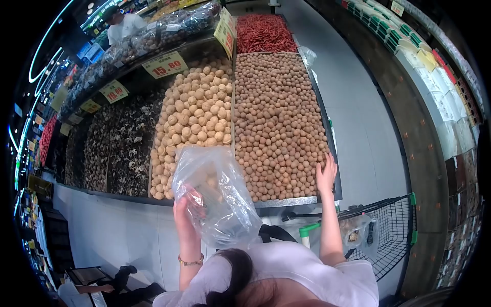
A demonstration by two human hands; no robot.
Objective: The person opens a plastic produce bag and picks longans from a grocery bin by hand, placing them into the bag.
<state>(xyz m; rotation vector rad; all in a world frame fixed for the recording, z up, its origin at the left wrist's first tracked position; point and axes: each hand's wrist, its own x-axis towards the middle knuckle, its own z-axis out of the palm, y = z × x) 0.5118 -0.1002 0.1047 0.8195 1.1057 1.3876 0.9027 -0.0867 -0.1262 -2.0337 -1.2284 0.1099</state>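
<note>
A clear plastic bag (pixel 222 204) hangs over the front edge of the display, with my left hand (pixel 188 204) closed on its left side; the fingers show partly through the plastic. My right hand (pixel 326 173) is empty, fingers spread, at the right front edge of the bin of small round brown dried fruits (pixel 279 123). Behind the bag lies a bin of walnuts (pixel 197 110). Whether the bag holds anything is hard to tell through its folds and glare.
A shopping cart (pixel 386 230) with bagged items stands at my right. Red dried chillies (pixel 263 33) fill the far bin; dark dried goods (pixel 130 138) lie left. Price signs (pixel 164 65) stand behind the walnuts. One person (pixel 123 25) is at the back left, another (pixel 97 289) at the lower left.
</note>
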